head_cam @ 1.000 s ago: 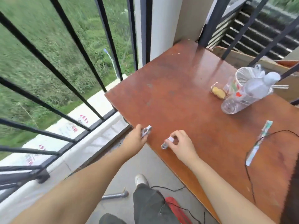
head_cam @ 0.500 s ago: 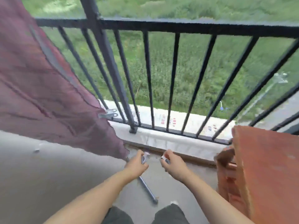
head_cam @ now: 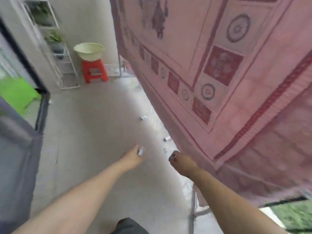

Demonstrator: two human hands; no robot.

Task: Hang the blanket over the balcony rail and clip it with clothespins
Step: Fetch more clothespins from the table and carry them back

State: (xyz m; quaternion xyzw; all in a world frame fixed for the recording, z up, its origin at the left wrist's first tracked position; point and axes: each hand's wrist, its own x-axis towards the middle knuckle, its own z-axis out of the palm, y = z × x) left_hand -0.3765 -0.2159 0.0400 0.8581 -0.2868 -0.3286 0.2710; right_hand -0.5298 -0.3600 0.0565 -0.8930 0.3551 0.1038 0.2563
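A large pink blanket [head_cam: 236, 85] with dark red borders and round motifs hangs down the right side and hides the rail behind it. My left hand [head_cam: 133, 157] is closed around a small silvery clothespin [head_cam: 140, 151], low over the grey floor. To its right, my right hand [head_cam: 181, 162] is a closed fist close to the blanket's lower edge; a clothespin inside it cannot be made out in this blurred view.
A red plastic stool [head_cam: 94, 71] carries a pale basin [head_cam: 89, 50] at the far wall. A white wire rack [head_cam: 60, 53] with plants stands left of it. A dark door frame [head_cam: 42, 102] is at left. Small silvery bits [head_cam: 143, 117] lie on the floor.
The view has swung left from the table, past the open railing, to the hanging blanket. Both hands stay closed and low in front of me.
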